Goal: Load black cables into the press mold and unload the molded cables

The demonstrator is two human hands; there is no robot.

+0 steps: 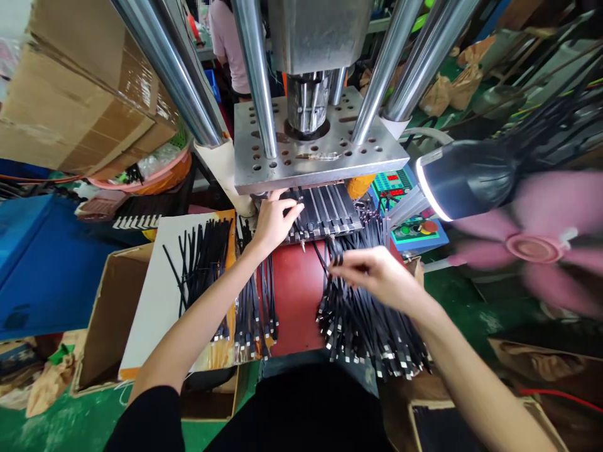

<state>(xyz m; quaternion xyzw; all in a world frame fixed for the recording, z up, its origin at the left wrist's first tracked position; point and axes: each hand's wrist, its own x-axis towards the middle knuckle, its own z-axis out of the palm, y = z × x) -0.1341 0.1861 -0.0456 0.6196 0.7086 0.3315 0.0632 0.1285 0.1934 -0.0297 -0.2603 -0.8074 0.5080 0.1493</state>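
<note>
My left hand (277, 221) reaches to the left part of a black slotted fixture (330, 210) under the press. Its thumb and forefinger are pinched together, and what lies between them is too small to make out. Closer to me, my right hand (365, 273) is closed on a thin black cable, above a large heap of black cables (372, 320) with silvery ends. Short metal connectors line the fixture's front edge. Left of the bare red work surface (296, 301) lies a smaller bunch of black cables (257, 301).
The press's thick steel plate (320, 163) hangs just over the fixture, between steel columns. More cables (200, 263) lie on a white board (155, 289) at left. A lit lamp (466, 179), a control panel (409, 216) and a spinning pink fan (532, 248) stand at right. A person (230, 47) is behind.
</note>
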